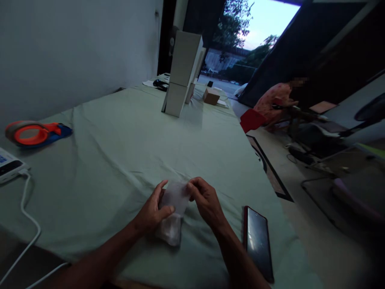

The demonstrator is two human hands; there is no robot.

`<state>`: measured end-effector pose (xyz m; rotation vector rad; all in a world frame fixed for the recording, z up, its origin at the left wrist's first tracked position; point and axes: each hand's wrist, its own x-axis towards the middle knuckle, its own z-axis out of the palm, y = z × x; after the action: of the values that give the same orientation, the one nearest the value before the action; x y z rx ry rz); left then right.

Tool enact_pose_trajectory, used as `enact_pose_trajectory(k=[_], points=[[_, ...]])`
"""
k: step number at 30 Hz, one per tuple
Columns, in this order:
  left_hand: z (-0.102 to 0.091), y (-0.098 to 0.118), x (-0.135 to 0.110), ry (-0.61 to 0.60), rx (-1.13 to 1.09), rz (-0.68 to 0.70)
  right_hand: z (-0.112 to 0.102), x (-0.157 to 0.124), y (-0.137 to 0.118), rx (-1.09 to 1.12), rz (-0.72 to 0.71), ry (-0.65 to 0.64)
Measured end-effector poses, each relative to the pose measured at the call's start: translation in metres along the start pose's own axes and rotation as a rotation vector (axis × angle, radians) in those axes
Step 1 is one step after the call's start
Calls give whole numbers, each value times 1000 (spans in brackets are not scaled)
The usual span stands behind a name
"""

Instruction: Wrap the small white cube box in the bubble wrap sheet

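Both my hands hold a small clear plastic bag (pixel 174 208) just above the pale green tablecloth (pixel 120 152) near the table's front edge. My left hand (pixel 153 210) grips the bag's left side, thumb across its middle. My right hand (pixel 206 200) pinches the bag's upper right corner with curled fingers. What is inside the bag I cannot make out.
A dark phone (pixel 258 241) lies right of my right arm. An orange and blue tape dispenser (pixel 33 133) and a white device (pixel 10 164) with a white cable (pixel 28 208) sit at the left. White boxes (pixel 182 76) and a small brown box (pixel 211 96) stand at the far end. A seated person (pixel 275 102) is at right.
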<state>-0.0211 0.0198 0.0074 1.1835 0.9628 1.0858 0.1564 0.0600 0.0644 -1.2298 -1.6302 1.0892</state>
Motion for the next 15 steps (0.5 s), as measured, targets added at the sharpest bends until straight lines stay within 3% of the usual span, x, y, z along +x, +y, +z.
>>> enact_pose_trajectory(k=[5,8,12,15], points=[[1,14,2,-23,-143,-69,1,23,-1,36,9,34],[1,10,6,59,-194,-118,1,31,9,-44,11,63],[-1,4,13,175,-220,-128,2,16,12,-242,-43,260],[0,6,15,171,-272,-101,12,-5,7,-366,-74,150]])
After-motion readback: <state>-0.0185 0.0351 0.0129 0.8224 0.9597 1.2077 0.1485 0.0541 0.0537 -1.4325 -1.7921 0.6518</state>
